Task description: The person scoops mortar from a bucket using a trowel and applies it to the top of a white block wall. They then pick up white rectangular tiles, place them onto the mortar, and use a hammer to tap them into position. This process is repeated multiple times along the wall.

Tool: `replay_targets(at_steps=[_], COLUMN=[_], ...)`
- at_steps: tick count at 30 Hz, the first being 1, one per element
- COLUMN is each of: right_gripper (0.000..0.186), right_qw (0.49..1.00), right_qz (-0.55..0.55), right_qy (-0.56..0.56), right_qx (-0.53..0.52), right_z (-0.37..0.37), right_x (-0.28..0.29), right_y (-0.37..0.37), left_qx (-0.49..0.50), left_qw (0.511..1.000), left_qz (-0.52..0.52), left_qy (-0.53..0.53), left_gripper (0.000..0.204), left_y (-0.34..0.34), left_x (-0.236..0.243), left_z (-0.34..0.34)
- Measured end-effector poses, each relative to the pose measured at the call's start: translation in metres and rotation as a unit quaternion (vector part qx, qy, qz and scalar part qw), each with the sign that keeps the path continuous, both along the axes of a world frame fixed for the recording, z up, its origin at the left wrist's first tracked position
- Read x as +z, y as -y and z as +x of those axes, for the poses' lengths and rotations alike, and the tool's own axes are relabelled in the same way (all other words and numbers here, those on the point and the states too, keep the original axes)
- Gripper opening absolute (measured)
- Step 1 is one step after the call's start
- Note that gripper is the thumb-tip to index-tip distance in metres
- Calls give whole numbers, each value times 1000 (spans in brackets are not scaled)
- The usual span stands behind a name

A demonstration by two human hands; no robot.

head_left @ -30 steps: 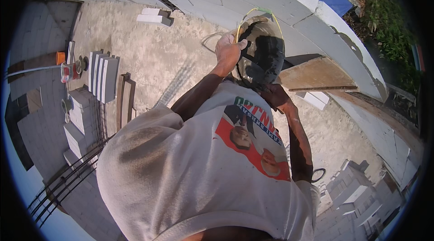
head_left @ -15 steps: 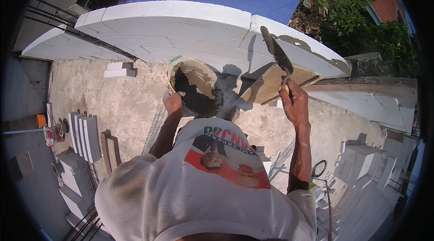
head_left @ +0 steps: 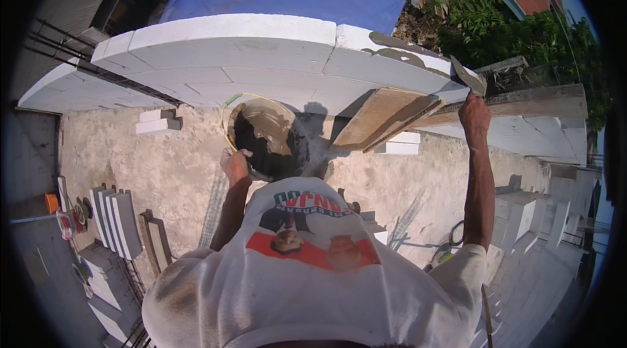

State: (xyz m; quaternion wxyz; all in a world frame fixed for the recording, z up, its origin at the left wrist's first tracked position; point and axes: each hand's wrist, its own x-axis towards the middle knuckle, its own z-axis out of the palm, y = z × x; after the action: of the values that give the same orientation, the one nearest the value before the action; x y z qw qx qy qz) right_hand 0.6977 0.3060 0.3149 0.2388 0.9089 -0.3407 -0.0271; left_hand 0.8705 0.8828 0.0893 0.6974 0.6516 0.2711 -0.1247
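Observation:
My left hand [head_left: 236, 164] grips the rim of a bucket [head_left: 287, 116], its fingers curled over the near left edge. Dark grey wet mortar [head_left: 264, 152] lies inside the bucket. Out to the right, my right hand [head_left: 475, 116] is closed around a trowel, its handle hidden in the fist. The trowel's blade [head_left: 467, 77] is at the right end of the white block wall [head_left: 235, 44], against its top edge. Patches of spread mortar [head_left: 401, 54] lie along the top of the wall's right-hand block.
A wooden board [head_left: 375, 116] leans beside the wall, right of the bucket. A long plank [head_left: 522, 103] extends past the wall's right end. Steel bars [head_left: 124, 70] cross the wall at left. White blocks [head_left: 121, 220] stand at lower left; more blocks [head_left: 522, 211] are stacked at right.
My right hand has swung the trowel right, from above the board to the wall's right end. My left hand stays on the bucket rim. The whole view has shifted slightly.

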Motion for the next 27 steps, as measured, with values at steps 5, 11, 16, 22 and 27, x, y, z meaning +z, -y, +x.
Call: replay_targets(at_steps=[5,11,16,22,27], right_gripper=[20,22,22,17,28], right_qw=[991,906,880,885,803], right_qz=[72,335,413,357,480], right_qy=[64,155,6,-97,-118], right_qx=[96,206,234,283,332], right_z=[35,46,29,22,11], right_x=[-13,-21,-113,-199,-196], right_y=[-60,-225,-292,-323,-323], left_qx=[-27,-76,-108,-136,-155], left_qw=[1000,994,992,986,979], left_qz=[-6,-61,-20,-7,11], left_qy=[9,51,55,97,128], left_gripper=[25,19,24,29,29], left_y=[22,33,63,81,84], left_x=[11,-1,44,29,4], left_z=[6,10,6,10,13])
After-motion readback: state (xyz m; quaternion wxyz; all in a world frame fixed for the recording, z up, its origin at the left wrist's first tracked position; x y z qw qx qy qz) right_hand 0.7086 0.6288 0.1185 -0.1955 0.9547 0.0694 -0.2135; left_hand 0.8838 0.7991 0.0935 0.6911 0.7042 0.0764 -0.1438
